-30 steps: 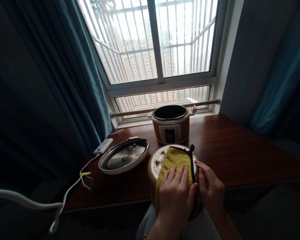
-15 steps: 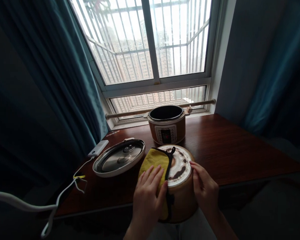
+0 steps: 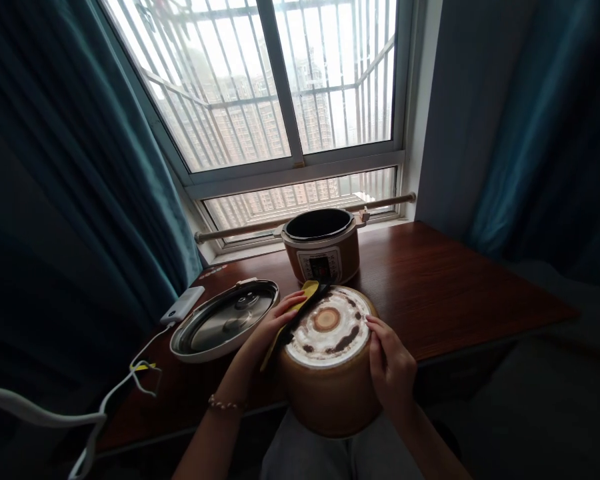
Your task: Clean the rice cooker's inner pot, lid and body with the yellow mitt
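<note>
A brown inner pot (image 3: 330, 400) is tipped with its underside towards me, above my lap at the table's front edge. Its pale base shows dark brown stains and a tan round spot in the centre. My left hand (image 3: 273, 325) holds a yellow cloth with a black border (image 3: 309, 291) against the pot's far left side; part of that hand's fingers is behind the cloth's edge. On the right, my right hand (image 3: 393, 367) grips the pot at the edge of its base, fingertips on the rim. The pot's opening is hidden.
Behind the pot stands a brown electric cooker (image 3: 353, 257) with a dark interior. Its round lid (image 3: 230, 320) lies inner side up at left, near a white power bank (image 3: 183, 305) with a white cable (image 3: 116, 390). The wooden table (image 3: 460, 293) extends right; a barred window is behind.
My left hand and the cloth have moved from the near left of the base to the pot's far left side, uncovering the base. My right hand still holds the pot; the view has shifted slightly.
</note>
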`<act>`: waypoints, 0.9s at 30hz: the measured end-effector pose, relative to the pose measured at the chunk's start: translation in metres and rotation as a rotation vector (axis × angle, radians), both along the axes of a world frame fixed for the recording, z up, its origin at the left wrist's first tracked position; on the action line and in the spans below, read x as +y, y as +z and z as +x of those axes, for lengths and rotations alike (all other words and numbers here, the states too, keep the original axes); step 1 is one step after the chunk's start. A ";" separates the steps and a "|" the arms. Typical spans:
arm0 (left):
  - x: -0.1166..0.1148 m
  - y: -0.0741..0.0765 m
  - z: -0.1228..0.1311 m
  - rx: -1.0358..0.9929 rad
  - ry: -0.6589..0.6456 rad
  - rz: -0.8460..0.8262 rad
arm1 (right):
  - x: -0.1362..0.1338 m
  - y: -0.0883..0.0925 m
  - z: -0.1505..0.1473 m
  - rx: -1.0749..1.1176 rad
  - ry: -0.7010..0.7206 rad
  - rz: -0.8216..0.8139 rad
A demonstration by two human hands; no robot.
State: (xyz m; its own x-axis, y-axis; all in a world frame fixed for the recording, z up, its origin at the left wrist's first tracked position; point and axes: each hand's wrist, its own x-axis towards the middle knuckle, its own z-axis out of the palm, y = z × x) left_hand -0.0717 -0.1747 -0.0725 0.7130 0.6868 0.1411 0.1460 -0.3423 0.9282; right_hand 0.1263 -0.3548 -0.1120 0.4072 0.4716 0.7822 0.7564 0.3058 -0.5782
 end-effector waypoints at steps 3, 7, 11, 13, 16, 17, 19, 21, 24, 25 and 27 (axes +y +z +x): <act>0.012 0.009 0.011 0.078 -0.080 -0.007 | 0.000 0.000 0.000 -0.010 -0.009 0.005; 0.016 0.021 0.023 0.118 -0.139 -0.063 | 0.000 -0.001 0.000 -0.022 -0.018 0.001; 0.014 0.015 0.027 0.042 -0.089 -0.206 | 0.000 -0.002 0.000 -0.024 -0.024 -0.004; 0.013 0.008 0.026 -0.002 -0.033 -0.267 | 0.000 -0.002 0.000 -0.023 -0.025 -0.007; 0.013 0.001 0.025 -0.044 0.006 -0.306 | -0.001 -0.001 0.000 -0.024 -0.023 -0.011; 0.012 0.000 0.025 -0.047 0.010 -0.306 | -0.001 -0.001 0.000 -0.023 -0.025 -0.012; 0.012 0.003 0.025 -0.043 0.023 -0.302 | -0.001 -0.001 0.000 -0.022 -0.029 -0.014; 0.009 0.009 0.025 -0.002 0.022 -0.232 | -0.001 -0.001 0.000 -0.022 -0.029 -0.018; 0.003 0.019 0.025 0.111 0.017 0.020 | 0.000 -0.002 0.000 -0.025 -0.025 -0.023; 0.001 0.021 0.025 0.160 0.017 0.120 | 0.000 -0.003 0.000 -0.027 -0.026 -0.022; -0.007 0.025 0.026 0.252 0.014 0.289 | 0.000 -0.003 0.000 -0.029 -0.029 -0.021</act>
